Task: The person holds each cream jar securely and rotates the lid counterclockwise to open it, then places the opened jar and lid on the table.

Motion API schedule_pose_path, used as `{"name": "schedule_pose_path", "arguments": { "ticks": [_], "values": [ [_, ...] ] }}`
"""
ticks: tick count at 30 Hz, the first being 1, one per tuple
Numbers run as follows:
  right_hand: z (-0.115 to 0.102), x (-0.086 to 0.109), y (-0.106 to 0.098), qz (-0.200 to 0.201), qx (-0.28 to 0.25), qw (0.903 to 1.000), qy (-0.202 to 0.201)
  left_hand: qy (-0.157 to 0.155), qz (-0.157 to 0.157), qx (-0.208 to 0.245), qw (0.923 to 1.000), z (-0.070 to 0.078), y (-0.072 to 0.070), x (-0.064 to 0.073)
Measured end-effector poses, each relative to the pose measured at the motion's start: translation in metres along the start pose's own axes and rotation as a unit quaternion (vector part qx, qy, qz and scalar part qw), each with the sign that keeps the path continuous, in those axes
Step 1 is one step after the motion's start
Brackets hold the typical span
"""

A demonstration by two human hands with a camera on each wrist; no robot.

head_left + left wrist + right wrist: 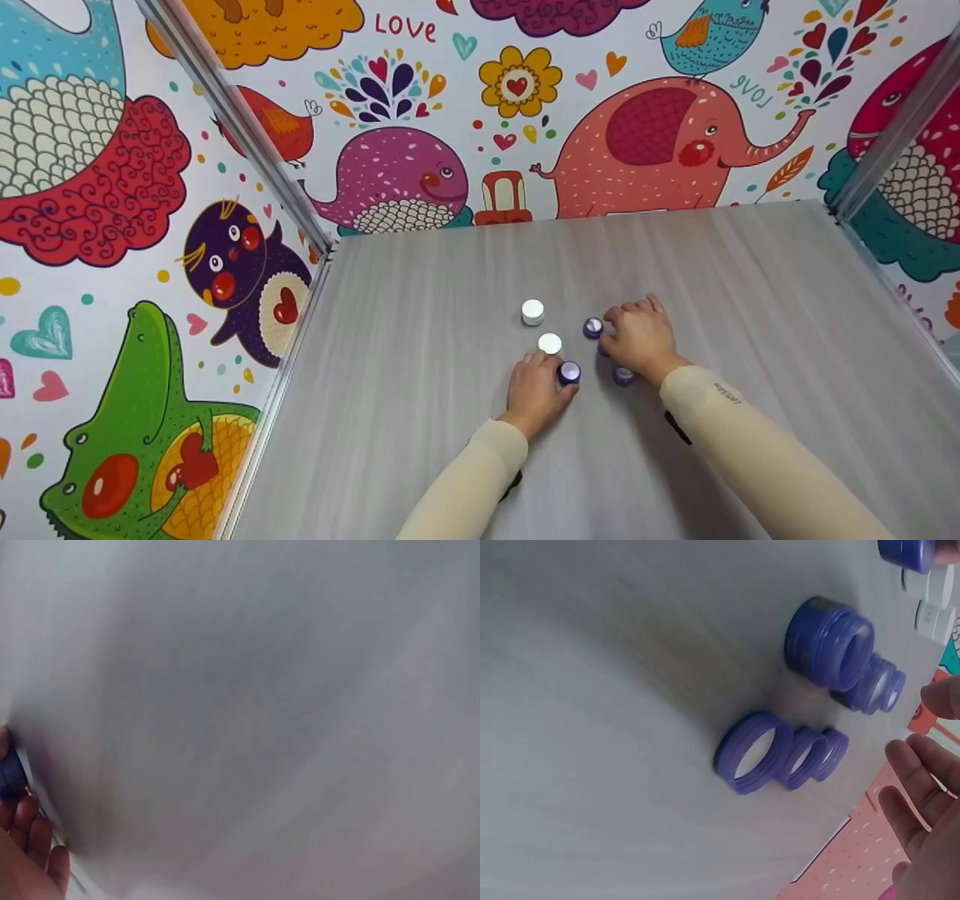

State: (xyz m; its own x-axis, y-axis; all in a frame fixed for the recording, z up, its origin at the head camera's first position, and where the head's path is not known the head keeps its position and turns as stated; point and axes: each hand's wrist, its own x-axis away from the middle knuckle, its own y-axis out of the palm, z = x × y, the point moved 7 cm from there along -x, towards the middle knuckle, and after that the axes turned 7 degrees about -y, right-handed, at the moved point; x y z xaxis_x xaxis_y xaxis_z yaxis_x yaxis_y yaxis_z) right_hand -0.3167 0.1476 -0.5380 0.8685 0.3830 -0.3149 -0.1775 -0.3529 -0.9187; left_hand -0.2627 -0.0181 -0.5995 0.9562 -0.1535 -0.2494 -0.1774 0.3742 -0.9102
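My left hand grips a small purple jar between thumb and fingers, low over the table; in the left wrist view part of that jar shows at the left edge. My right hand hovers beside several purple jars, fingers spread and nothing between thumb and fingertips in the right wrist view. Three open purple jars stand in a row there, the nearest jar largest in view. Alongside them, three purple lids lie hollow side up, the closest being this lid. In the head view the right hand hides the lids.
Two white round jars stand on the grey table, one close to the left fingertips. Patterned cartoon panels with metal corner posts rise at the table's back and sides.
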Motion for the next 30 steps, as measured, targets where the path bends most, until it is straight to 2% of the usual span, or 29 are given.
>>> {"name": "schedule_pose_path", "arguments": {
  "ticks": [6,10,14,18,23,30],
  "values": [
    [-0.022,-0.001,0.004,0.003,-0.003,0.9981,-0.061,-0.004,0.002,0.003,1.0000,-0.003,-0.003,0.001],
    [-0.038,0.000,0.008,-0.008,-0.008,0.9937,-0.112,-0.008,-0.001,0.007,0.9999,-0.004,-0.005,0.001],
    [-0.052,-0.001,0.014,-0.027,-0.018,0.9891,-0.144,-0.014,-0.005,0.007,0.9999,-0.005,-0.007,0.001],
    [-0.061,-0.001,0.019,-0.051,-0.027,0.9870,-0.150,-0.006,0.006,-0.001,1.0000,-0.005,-0.010,0.001],
    [-0.066,-0.001,0.023,-0.078,-0.024,0.9869,-0.139,-0.001,0.002,-0.021,0.9998,-0.005,-0.012,-0.001],
    [-0.071,0.002,0.022,-0.071,-0.024,0.9867,-0.144,-0.002,-0.006,-0.049,0.9988,-0.003,-0.016,-0.003]
  ]
}}
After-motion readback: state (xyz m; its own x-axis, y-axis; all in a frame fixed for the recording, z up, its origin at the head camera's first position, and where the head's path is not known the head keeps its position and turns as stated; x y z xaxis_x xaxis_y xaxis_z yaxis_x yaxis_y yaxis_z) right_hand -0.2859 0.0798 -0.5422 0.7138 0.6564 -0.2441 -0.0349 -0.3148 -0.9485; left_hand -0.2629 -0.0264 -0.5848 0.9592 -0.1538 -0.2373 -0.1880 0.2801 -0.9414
